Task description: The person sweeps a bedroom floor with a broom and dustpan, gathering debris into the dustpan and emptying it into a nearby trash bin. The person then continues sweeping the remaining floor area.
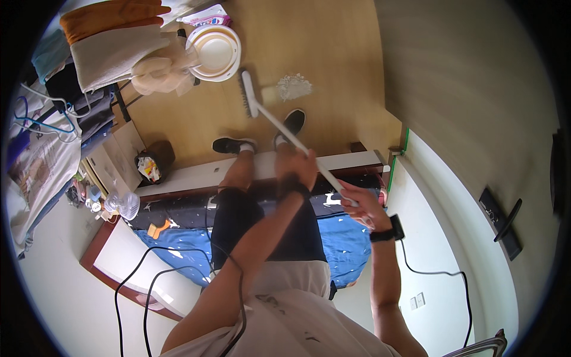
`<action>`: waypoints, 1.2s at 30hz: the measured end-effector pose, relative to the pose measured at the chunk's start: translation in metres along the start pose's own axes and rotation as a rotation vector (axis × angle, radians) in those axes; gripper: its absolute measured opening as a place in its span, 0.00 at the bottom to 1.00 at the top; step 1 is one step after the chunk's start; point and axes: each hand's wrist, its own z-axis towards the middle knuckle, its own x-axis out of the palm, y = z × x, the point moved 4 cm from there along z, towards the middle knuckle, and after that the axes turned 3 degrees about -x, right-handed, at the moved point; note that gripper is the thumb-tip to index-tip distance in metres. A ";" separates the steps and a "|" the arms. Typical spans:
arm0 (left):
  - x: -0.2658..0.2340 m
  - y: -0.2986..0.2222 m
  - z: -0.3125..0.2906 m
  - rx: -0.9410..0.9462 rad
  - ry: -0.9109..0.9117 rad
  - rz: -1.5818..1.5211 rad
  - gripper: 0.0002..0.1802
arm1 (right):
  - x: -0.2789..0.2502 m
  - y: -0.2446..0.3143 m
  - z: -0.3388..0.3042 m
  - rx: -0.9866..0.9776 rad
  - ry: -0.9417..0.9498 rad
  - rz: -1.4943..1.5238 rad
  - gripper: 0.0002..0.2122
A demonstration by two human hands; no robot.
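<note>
A long-handled floor brush [250,98] with a white head and dark bristles reaches from my hands down to the wooden floor. My left hand [297,168], slightly blurred, is closed round the middle of its white handle. Near the handle's upper end, my right hand [364,205] grips it with bent fingers. The brush head stands on the floor just left of a small pile of white crumbs or powder [294,87], apart from it. Both my feet, in dark shoes, are on the floor below the pile.
A white round basin [237,56] sits beyond the brush, beside hanging clothes [116,59]. A dark waste bin [163,156] stands at the left by a small fan [124,206]. Behind my legs is a bed with blue bedding [348,241]. Black cables [178,250] cross the lower view.
</note>
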 end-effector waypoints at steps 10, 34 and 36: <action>0.092 -0.019 0.001 0.038 0.129 -0.094 0.21 | -0.032 -0.003 -0.017 -0.105 -0.195 -0.033 0.23; 0.036 -0.033 0.084 0.047 0.084 -0.200 0.21 | 0.009 0.018 0.040 -0.195 0.064 0.257 0.19; 0.059 -0.044 0.075 0.049 0.167 -0.070 0.22 | -0.007 0.011 0.026 -0.226 0.016 0.335 0.19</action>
